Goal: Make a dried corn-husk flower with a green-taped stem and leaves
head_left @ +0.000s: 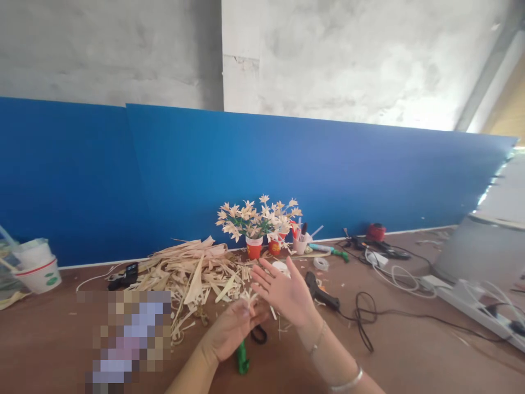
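Note:
My left hand (pixel 232 331) is near the front middle of the table, its thumb and fingers pinched on a small pale husk flower (pixel 248 298). My right hand (pixel 287 293) is raised beside it, palm showing and fingers spread, with nothing in it. Below the left hand lies a green roll (pixel 242 358), next to a black loop (pixel 258 334). Behind the hands, a heap of dry husk strips (pixel 192 268) spreads to the left. Pale flowers on green stems (pixel 256 219) stand in red paper cups (pixel 254 249) by the blue panel.
A black glue gun (pixel 324 293) with its cable lies right of my hands. Tape rolls (pixel 321 264) and a cup of tools (pixel 299 245) are behind. Farther right are cords and a white power strip (pixel 471 306). A white bucket (pixel 41 273) stands far left, and a blurred patch covers the front left.

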`<move>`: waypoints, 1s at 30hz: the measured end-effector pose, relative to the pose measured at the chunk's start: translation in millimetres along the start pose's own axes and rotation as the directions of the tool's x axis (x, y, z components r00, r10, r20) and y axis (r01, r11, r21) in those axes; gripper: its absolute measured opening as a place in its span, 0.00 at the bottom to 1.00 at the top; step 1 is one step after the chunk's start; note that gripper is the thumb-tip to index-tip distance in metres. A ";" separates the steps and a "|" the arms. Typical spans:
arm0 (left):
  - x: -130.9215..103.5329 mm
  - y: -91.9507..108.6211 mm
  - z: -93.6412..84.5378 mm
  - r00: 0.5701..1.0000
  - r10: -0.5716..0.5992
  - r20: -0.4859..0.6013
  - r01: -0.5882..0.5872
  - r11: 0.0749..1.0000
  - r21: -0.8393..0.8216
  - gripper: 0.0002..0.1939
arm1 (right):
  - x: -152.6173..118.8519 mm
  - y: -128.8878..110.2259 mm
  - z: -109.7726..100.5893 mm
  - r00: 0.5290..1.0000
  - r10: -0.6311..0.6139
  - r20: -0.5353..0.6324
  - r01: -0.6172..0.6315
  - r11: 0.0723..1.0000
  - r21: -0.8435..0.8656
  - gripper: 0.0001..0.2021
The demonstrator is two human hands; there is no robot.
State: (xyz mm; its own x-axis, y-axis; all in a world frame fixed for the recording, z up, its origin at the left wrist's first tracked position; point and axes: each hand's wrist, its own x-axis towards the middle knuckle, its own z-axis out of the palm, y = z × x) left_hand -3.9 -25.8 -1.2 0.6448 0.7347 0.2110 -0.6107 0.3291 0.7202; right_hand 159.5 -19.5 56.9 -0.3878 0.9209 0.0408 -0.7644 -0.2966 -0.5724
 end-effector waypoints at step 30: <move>10.8 16.9 -28.6 0.769 0.078 -0.634 0.012 0.991 0.136 0.12 | -51.5 -63.6 -121.2 0.664 -0.676 -0.320 -0.697 -0.405 -0.592 0.19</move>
State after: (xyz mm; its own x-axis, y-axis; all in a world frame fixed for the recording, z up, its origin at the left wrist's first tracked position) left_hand -20.3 4.7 -5.6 0.1570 0.9669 -0.2009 -0.5347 0.2543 0.8059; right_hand 290.5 -17.4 -8.1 0.4237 0.8930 0.1517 0.8845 -0.3717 -0.2819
